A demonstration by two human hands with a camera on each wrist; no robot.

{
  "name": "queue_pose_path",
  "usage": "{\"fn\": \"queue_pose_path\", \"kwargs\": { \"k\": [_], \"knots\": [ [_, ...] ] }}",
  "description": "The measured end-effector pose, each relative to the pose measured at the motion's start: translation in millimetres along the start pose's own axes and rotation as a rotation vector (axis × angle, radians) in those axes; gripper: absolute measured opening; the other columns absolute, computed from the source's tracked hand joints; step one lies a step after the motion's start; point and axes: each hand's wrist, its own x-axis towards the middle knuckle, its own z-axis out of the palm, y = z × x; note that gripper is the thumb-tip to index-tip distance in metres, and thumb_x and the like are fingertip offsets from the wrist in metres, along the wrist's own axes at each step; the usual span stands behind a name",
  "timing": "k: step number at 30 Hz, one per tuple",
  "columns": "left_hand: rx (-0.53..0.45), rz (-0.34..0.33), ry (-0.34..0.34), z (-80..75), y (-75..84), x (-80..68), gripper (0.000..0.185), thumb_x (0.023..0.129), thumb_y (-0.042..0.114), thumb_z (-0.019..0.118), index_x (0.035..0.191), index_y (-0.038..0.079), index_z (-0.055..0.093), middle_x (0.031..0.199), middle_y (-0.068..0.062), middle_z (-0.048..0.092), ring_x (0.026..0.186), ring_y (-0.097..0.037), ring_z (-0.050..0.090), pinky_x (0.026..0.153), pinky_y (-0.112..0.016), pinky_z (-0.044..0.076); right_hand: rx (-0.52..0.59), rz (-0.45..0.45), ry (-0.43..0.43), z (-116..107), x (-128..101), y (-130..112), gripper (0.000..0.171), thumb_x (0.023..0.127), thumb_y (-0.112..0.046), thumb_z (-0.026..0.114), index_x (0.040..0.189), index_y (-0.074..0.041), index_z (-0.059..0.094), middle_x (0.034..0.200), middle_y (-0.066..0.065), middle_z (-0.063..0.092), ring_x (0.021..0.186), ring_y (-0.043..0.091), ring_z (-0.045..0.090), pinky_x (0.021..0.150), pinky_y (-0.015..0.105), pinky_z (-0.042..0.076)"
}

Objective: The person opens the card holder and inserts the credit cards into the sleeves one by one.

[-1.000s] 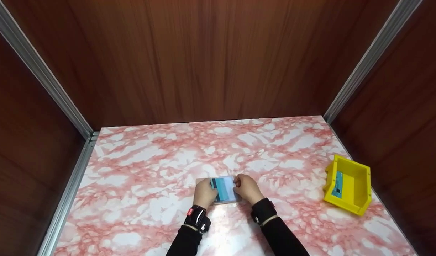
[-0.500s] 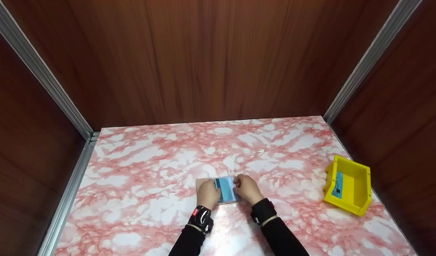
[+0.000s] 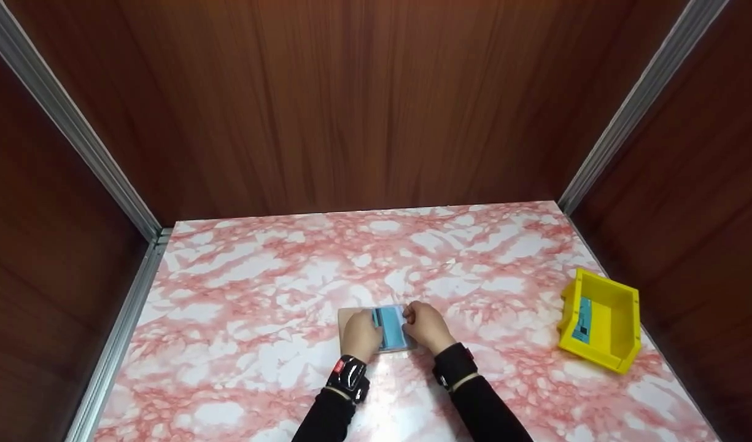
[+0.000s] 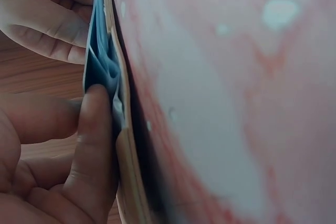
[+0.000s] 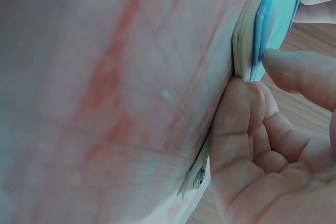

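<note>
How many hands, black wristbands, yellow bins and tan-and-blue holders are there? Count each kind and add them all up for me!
Hands: 2, one left hand and one right hand
Black wristbands: 2
Yellow bin: 1
Tan-and-blue holder: 1
Total: 6

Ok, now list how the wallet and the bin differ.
The wallet is tan and blue; the bin is mostly yellow. The wallet is flat and smaller, the bin deep-walled. The left hand and right hand grip the wallet; neither touches the bin. Both show some blue.
</note>
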Motion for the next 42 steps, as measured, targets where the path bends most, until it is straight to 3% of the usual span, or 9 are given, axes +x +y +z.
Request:
{"fn": "queue_pose_path", "kwargs": {
  "k": [4,17,28,37,42],
  "knots": [
    [-0.02,-0.007,-0.019,1.0,0.4,-0.3,0.015,0.079,0.0,0.073,0.093,-0.005,0.068,0.084,-0.013,0.068,0.081,-0.031,0.065,0.078,-0.045,0.052,0.001,0.0,0.003,0.4,0.0,0.4,0.018,0.072,0.004,0.069,0.088,-0.001,0.063,0.073,0.004,0.055,0.066,0.017,0.048,0.064,0.035,0.044],
    [0.022,0.04,0.022,1.6,1.0,0.0,0.013,0.077,-0.001,0.071,0.089,-0.006,0.068,0.079,-0.013,0.066,0.079,-0.031,0.064,0.076,-0.046,0.052,-0.006,-0.026,0.004,-0.7,0.6,-0.3,0.017,0.072,0.002,0.069,0.087,-0.001,0.062,0.073,0.005,0.056,0.066,0.017,0.049,0.065,0.036,0.045],
    [0.009,0.0,-0.02,1.0,0.3,1.1,0.007,0.079,0.0,0.071,0.085,-0.002,0.069,0.078,-0.009,0.066,0.077,-0.027,0.063,0.076,-0.044,0.052,0.009,-0.017,-0.001,-1.0,0.3,0.0,0.016,0.072,0.002,0.069,0.087,-0.001,0.062,0.073,0.004,0.057,0.067,0.017,0.05,0.066,0.037,0.046],
    [-0.024,0.008,0.026,-8.1,-1.4,0.0,0.008,0.079,-0.001,0.071,0.085,-0.003,0.068,0.068,-0.004,0.058,0.067,-0.024,0.057,0.071,-0.043,0.051,0.014,-0.011,-0.008,-0.3,0.9,0.7,0.016,0.074,0.003,0.07,0.088,0.0,0.062,0.074,0.004,0.056,0.067,0.017,0.05,0.066,0.037,0.045],
    [-0.002,0.026,0.08,-16.3,-7.1,-0.6,0.014,0.078,0.001,0.072,0.072,0.004,0.059,0.062,-0.002,0.05,0.062,-0.024,0.053,0.066,-0.043,0.049,0.021,-0.016,-0.009,0.1,0.6,0.7,0.018,0.074,0.005,0.07,0.089,0.0,0.062,0.074,0.005,0.056,0.068,0.018,0.05,0.067,0.037,0.045]
  ]
}}
